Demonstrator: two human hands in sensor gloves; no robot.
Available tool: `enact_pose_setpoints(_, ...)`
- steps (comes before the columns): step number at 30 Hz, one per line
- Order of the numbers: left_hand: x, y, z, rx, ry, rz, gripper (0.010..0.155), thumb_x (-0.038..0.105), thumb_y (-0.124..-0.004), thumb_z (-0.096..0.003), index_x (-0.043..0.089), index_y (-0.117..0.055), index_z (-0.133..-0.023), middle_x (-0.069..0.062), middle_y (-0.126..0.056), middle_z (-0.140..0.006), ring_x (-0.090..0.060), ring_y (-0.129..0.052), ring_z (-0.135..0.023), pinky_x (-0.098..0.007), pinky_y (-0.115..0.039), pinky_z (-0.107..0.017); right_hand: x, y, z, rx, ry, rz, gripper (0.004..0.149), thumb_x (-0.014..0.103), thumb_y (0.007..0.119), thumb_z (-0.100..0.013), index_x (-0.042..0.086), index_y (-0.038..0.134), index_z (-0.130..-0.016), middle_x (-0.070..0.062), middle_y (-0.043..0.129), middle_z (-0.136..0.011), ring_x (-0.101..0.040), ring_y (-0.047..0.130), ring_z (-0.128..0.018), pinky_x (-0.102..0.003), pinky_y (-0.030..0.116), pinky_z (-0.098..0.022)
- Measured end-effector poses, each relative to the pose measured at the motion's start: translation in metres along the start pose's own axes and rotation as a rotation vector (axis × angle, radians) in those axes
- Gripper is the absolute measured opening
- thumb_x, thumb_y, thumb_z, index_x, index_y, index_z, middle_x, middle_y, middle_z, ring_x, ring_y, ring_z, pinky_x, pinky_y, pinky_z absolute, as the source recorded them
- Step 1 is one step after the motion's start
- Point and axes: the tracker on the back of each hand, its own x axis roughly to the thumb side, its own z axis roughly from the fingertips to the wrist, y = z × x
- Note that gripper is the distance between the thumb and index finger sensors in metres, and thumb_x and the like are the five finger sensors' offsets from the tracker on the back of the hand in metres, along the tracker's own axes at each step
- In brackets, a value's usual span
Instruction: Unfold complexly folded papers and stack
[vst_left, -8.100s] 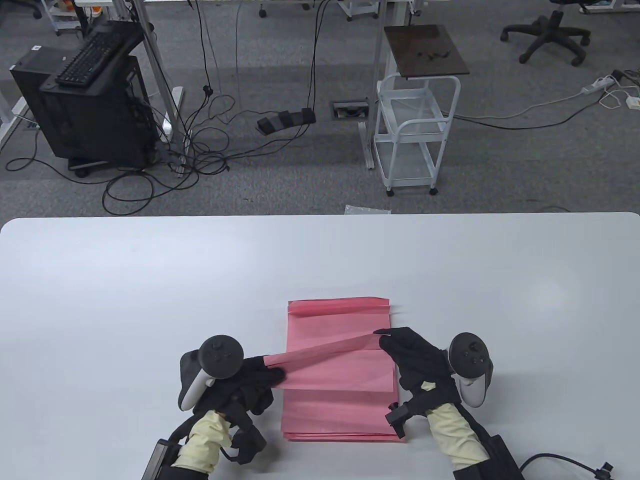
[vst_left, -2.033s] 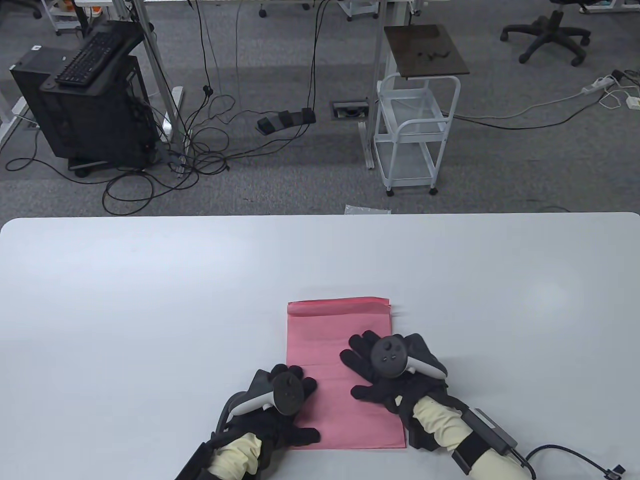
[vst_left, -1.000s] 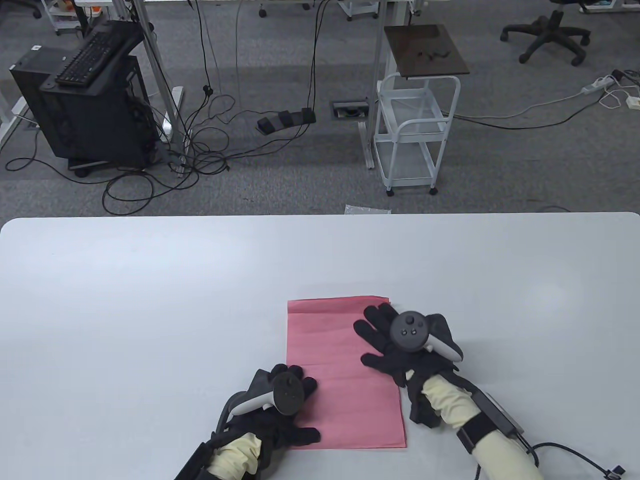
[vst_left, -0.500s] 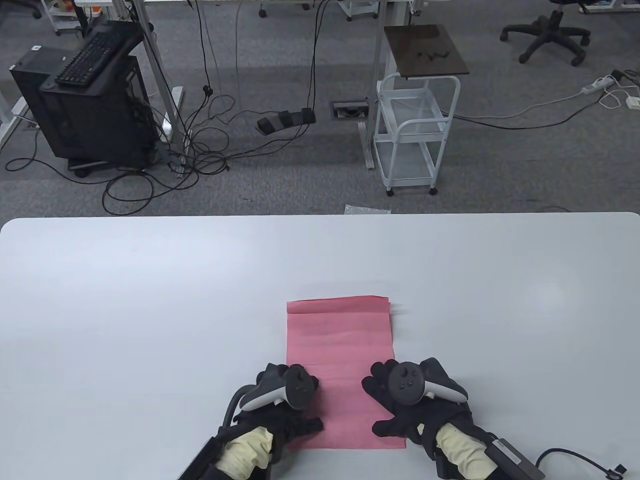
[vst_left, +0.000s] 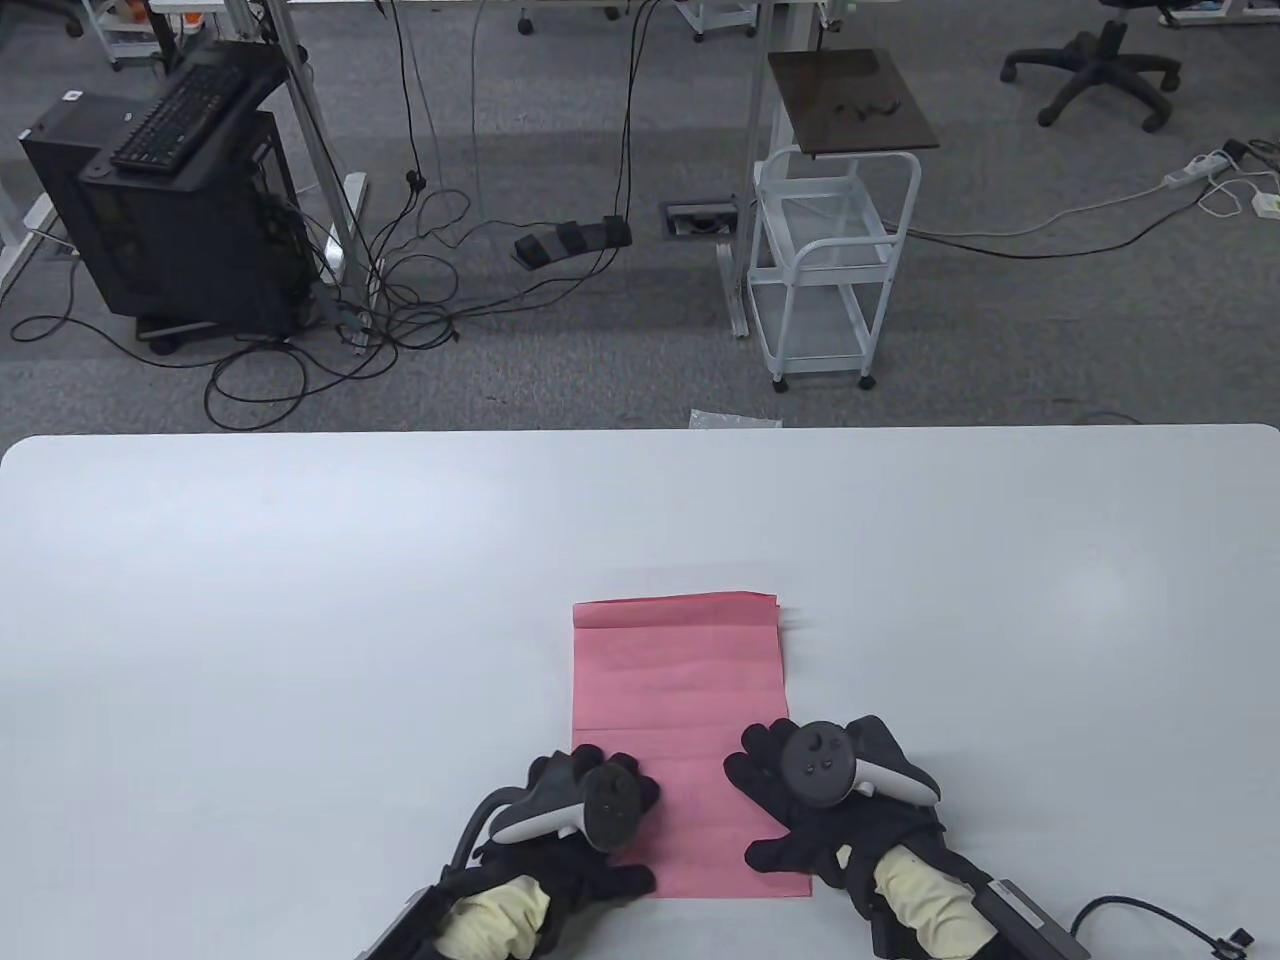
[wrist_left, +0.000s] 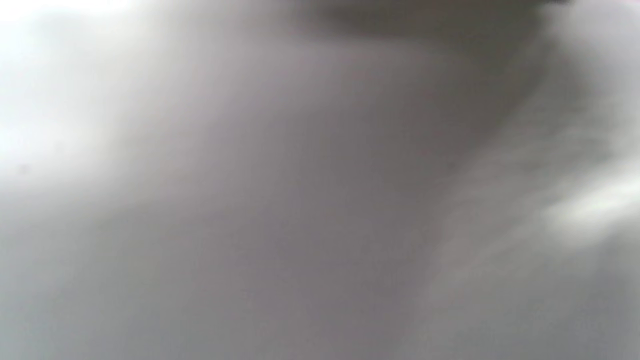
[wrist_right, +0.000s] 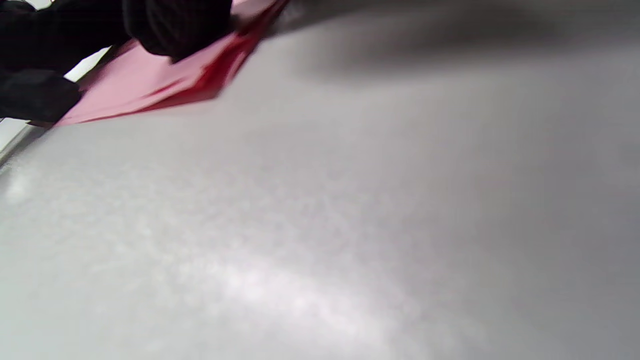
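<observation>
both hands flat, fingers spread, on pink paper stack (vst_left: 680, 680) on table (vst_left: 300, 600): left hand (vst_left: 585, 830) near-left corner, right hand (vst_left: 810, 810) near-right.

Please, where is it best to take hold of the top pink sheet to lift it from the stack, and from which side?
Probably the far right corner of the pink sheet: the edges there look slightly fanned and no hand covers them. Come from the right with the right hand, while the left hand holds the near end down.
</observation>
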Motion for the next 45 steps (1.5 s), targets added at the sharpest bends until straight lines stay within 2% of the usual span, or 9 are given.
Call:
enact_pose_setpoints(7, -0.022, 0.003, 0.009, -0.017, 0.037, 0.085, 0.083, 0.061, -0.061, -0.0494, 0.044, 0.004, -0.100, 0.020, 0.020, -0.104, -0.024, 0.022, -0.099, -0.058, 0.011, -0.064, 0.000, 0.000, 0.000, 0.006, 0.003, 0.000, 0.079, 0.055, 0.067, -0.048, 0.043, 0.015, -0.105, 0.017, -0.004, -0.112, -0.011, -0.014, -0.099, -0.049, -0.011, -0.067)
enact_pose_setpoints(10, -0.005, 0.021, 0.011, 0.053, 0.033, -0.014, 0.074, 0.054, -0.057, -0.0571, 0.034, -0.006, -0.108, 0.005, 0.013, -0.110, -0.031, 0.014, -0.103, -0.059, 0.007, -0.066, 0.000, 0.000, 0.000, 0.007, 0.003, -0.007, 0.079, 0.055, 0.068, -0.048, 0.042, 0.015, -0.105, 0.017, -0.005, -0.111, -0.011, -0.015, -0.099, -0.049, -0.012, -0.067)
enact_pose_setpoints(12, 0.015, 0.028, 0.004, 0.092, -0.077, -0.085, 0.074, 0.056, -0.056, -0.0565, 0.035, -0.007, -0.108, 0.009, 0.018, -0.108, -0.029, 0.016, -0.102, -0.059, 0.006, -0.067, 0.000, 0.000, 0.000, 0.007, 0.001, -0.009, 0.079, 0.055, 0.068, -0.048, 0.042, 0.015, -0.105, 0.017, -0.005, -0.111, -0.011, -0.015, -0.099, -0.049, -0.012, -0.067)
enact_pose_setpoints(18, 0.055, 0.026, -0.039, -0.019, -0.193, -0.288, 0.077, 0.063, -0.048, -0.0519, 0.039, 0.006, -0.101, 0.012, 0.019, -0.106, -0.023, 0.017, -0.103, -0.058, 0.007, -0.069, -0.001, 0.000, 0.000, 0.008, -0.004, -0.017, 0.079, 0.055, 0.068, -0.048, 0.042, 0.015, -0.105, 0.017, -0.005, -0.111, -0.011, -0.015, -0.099, -0.049, -0.013, -0.066)
enact_pose_setpoints(25, -0.019, 0.054, -0.059, 0.087, 0.037, 0.068, 0.064, 0.061, -0.045, -0.0541, 0.049, -0.002, -0.099, 0.026, 0.015, -0.106, -0.009, 0.016, -0.105, -0.056, 0.009, -0.069, -0.001, 0.000, 0.000, 0.009, -0.005, -0.018, 0.079, 0.055, 0.067, -0.048, 0.042, 0.015, -0.105, 0.017, -0.005, -0.111, -0.011, -0.015, -0.099, -0.048, -0.013, -0.066)
enact_pose_setpoints(31, -0.041, 0.062, -0.057, 0.118, 0.129, 0.104, 0.062, 0.061, -0.043, -0.0544, 0.050, -0.002, -0.100, 0.026, 0.014, -0.107, -0.011, 0.015, -0.106, -0.055, 0.010, -0.069, -0.001, 0.000, 0.000, 0.009, -0.004, -0.018, 0.079, 0.054, 0.067, -0.048, 0.042, 0.015, -0.105, 0.017, -0.005, -0.111, -0.011, -0.015, -0.099, -0.048, -0.013, -0.066)
enact_pose_setpoints(37, -0.017, 0.075, -0.049, 0.089, 0.135, -0.034, 0.067, 0.053, -0.050, -0.0562, 0.039, -0.008, -0.106, 0.012, 0.008, -0.112, -0.023, 0.004, -0.110, -0.056, 0.002, -0.073, -0.001, 0.000, 0.000, 0.011, -0.005, -0.020, 0.079, 0.054, 0.067, -0.048, 0.043, 0.014, -0.105, 0.017, -0.005, -0.111, -0.011, -0.015, -0.099, -0.048, -0.013, -0.066)
enact_pose_setpoints(41, 0.025, 0.064, -0.048, 0.058, -0.098, -0.178, 0.069, 0.055, -0.050, -0.0559, 0.043, -0.003, -0.104, 0.018, 0.017, -0.108, -0.018, 0.014, -0.107, -0.053, 0.005, -0.074, -0.001, 0.000, -0.001, 0.012, -0.005, -0.021, 0.079, 0.054, 0.067, -0.048, 0.042, 0.014, -0.105, 0.017, -0.005, -0.111, -0.011, -0.015, -0.099, -0.048, -0.013, -0.066)
enact_pose_setpoints(45, 0.049, 0.059, -0.065, 0.022, -0.144, -0.202, 0.069, 0.056, -0.050, -0.0557, 0.043, -0.002, -0.103, 0.018, 0.016, -0.108, -0.017, 0.014, -0.106, -0.053, 0.006, -0.073, -0.001, 0.000, -0.001, 0.013, -0.006, -0.022, 0.079, 0.054, 0.067, -0.048, 0.042, 0.014, -0.105, 0.017, -0.006, -0.111, -0.011, -0.015, -0.099, -0.048, -0.013, -0.066)
